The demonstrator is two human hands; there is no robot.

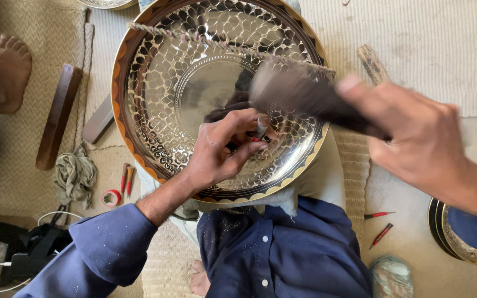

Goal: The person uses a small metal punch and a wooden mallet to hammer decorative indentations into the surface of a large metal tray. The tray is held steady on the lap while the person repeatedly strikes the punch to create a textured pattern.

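A large round engraved metal plate (155,83) with an orange-and-gold rim rests tilted on my lap. A twisted cord (194,40) runs across its upper part. My left hand (219,146) pinches a small metal chisel (262,126) upright against the plate's patterned band. My right hand (415,138) grips a dark hammer (299,91), blurred with motion, raised just above the chisel's top.
Another person's bare foot (8,72) lies at the left by a wooden bar (56,116). A rag (74,175), tape roll (111,197) and red-handled tools (126,177) sit at left; more red tools (381,234) and another plate (459,243) at right.
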